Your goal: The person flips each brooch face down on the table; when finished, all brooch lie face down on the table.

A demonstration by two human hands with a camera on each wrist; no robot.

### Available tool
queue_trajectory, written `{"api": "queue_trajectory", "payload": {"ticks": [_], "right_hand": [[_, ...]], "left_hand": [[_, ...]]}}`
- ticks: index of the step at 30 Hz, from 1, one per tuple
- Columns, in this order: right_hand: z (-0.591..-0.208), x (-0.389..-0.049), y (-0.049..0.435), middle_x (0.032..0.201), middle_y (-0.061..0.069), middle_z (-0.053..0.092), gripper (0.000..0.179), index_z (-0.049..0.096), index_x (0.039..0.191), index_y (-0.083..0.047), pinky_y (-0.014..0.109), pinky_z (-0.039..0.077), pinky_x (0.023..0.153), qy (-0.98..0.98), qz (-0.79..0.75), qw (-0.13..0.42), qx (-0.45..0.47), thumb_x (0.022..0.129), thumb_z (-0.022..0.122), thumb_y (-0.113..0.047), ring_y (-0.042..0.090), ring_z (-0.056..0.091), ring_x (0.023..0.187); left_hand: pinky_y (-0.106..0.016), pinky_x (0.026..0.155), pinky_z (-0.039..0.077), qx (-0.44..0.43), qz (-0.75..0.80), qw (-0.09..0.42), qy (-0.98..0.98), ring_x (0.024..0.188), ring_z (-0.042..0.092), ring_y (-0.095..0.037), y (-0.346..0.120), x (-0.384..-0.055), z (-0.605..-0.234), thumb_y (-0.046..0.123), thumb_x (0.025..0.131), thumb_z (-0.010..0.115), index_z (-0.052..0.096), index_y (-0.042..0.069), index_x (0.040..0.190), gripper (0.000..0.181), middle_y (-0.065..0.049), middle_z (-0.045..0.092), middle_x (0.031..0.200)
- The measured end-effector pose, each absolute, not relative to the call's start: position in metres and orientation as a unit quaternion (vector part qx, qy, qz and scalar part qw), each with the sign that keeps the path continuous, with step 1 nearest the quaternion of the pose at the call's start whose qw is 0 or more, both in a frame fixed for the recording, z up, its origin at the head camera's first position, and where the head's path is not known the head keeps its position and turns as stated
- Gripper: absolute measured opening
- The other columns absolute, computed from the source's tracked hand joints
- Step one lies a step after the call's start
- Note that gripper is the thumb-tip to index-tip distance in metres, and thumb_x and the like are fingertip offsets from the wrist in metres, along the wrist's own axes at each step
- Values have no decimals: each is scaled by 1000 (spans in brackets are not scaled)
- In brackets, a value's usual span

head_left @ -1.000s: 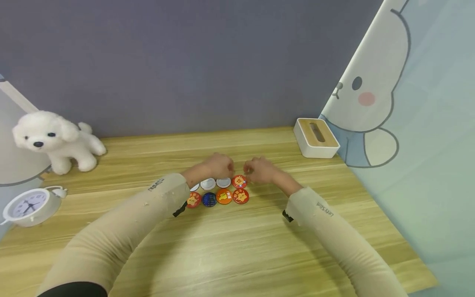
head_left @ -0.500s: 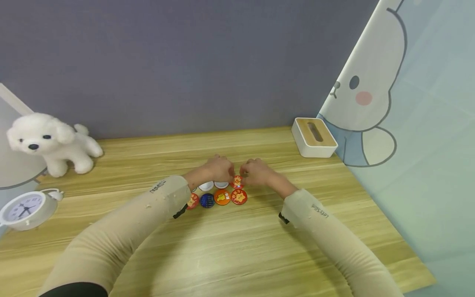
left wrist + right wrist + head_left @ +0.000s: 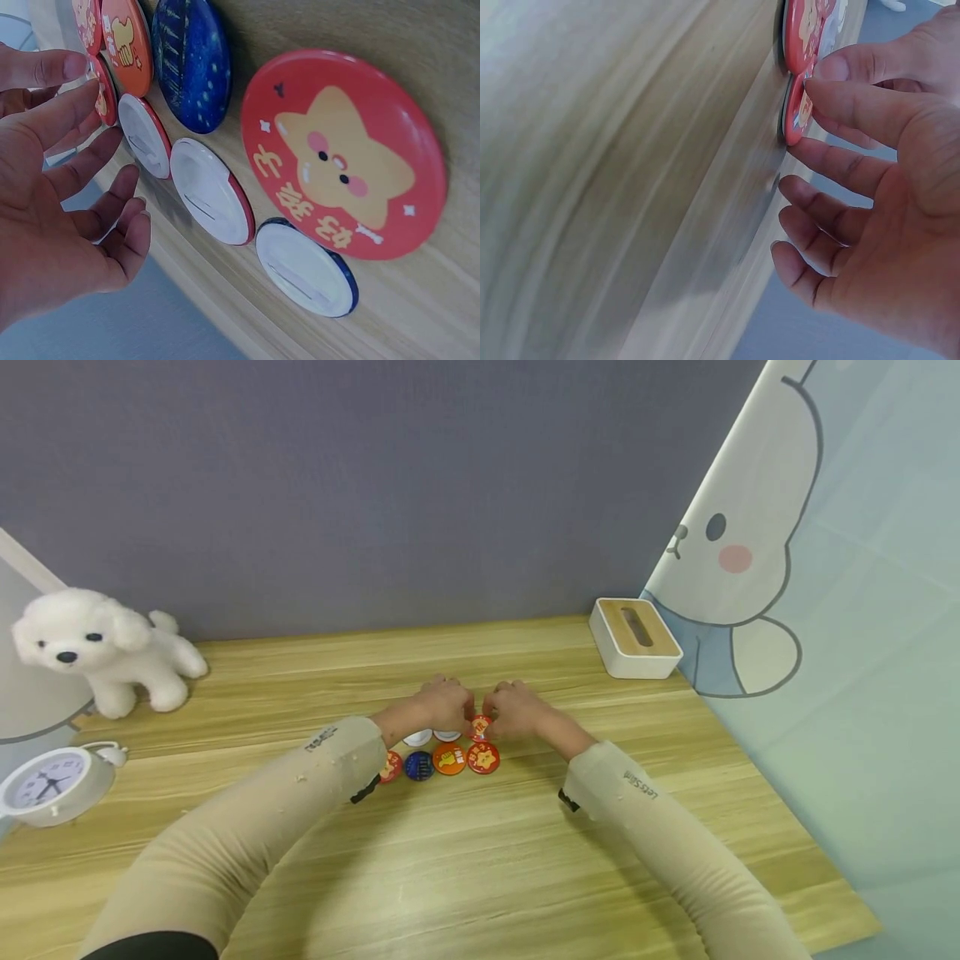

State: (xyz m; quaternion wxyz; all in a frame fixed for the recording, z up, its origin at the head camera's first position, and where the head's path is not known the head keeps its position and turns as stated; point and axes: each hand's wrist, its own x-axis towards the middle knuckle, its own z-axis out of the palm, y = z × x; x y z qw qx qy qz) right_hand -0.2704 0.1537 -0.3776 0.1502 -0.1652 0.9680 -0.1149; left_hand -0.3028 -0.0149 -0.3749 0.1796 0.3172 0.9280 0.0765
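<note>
Round button badges lie in two rows on the wooden table. At the right end of the far row is a red button badge (image 3: pixel 480 727), partly covered by fingers. My left hand (image 3: pixel 446 703) holds its left side with thumb and fingertips. From the other side, my right hand (image 3: pixel 514 708) pinches its edge, the remaining fingers loosely bent in the right wrist view. Further along that row, white-backed badges (image 3: pixel 212 191) lie pin side up. The near row shows a red star badge (image 3: pixel 483 757), an orange badge (image 3: pixel 450 758), a blue badge (image 3: pixel 418 766) and another red badge (image 3: pixel 345 154).
A white plush dog (image 3: pixel 112 647) and a white alarm clock (image 3: pixel 60 783) stand at the left. Toward the back right sits a white tissue box (image 3: pixel 636 638) with a wooden top. A grey panel (image 3: pixel 390 502) rises behind the table (image 3: pixel 450 877).
Both hands have closed in on the far-right red badge, the right hand shifting left to it. The badge's printed face appears turned. The head view has shifted slightly.
</note>
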Motion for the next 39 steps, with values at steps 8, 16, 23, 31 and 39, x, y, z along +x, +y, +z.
{"api": "queue_trajectory", "payload": {"ticks": [8, 16, 23, 31, 39], "right_hand": [[-376, -274, 151, 124, 10, 60, 28, 72, 107, -11, 44, 43, 95, 968, -109, 158, -161, 81, 76, -21, 29, 48, 111], [-374, -276, 149, 122, 10, 60, 24, 72, 102, -11, 43, 44, 94, 967, -94, 172, -161, 81, 76, -21, 29, 49, 109], [-375, -280, 148, 121, 9, 57, 26, 71, 104, -10, 42, 44, 91, 966, -100, 185, -150, 81, 75, -20, 28, 46, 109], [-376, -283, 148, 124, 10, 56, 24, 68, 100, -11, 42, 44, 92, 966, -107, 189, -143, 81, 78, -21, 29, 45, 112], [-374, -281, 152, 115, 6, 58, 24, 67, 94, -13, 41, 43, 89, 963, -148, 181, -133, 76, 81, -20, 28, 45, 111]], "left_hand": [[-54, 102, 41, 310, 78, 183, 930, 119, 46, -34, -14, -301, -373, 36, 90, 74, 74, 15, 110, 29, -9, 63, 121], [-55, 104, 39, 312, 84, 182, 929, 120, 45, -35, -15, -302, -374, 35, 91, 73, 74, 14, 110, 28, -9, 63, 121], [-55, 104, 39, 315, 82, 177, 929, 120, 45, -34, -14, -304, -376, 35, 91, 73, 73, 15, 110, 28, -9, 63, 121], [-53, 107, 38, 328, 76, 169, 927, 116, 52, -27, -13, -305, -377, 34, 90, 74, 73, 13, 109, 28, -5, 68, 115], [-44, 105, 35, 347, 81, 165, 920, 110, 60, -25, -13, -307, -373, 32, 91, 73, 75, 10, 108, 28, -3, 74, 111]]}}
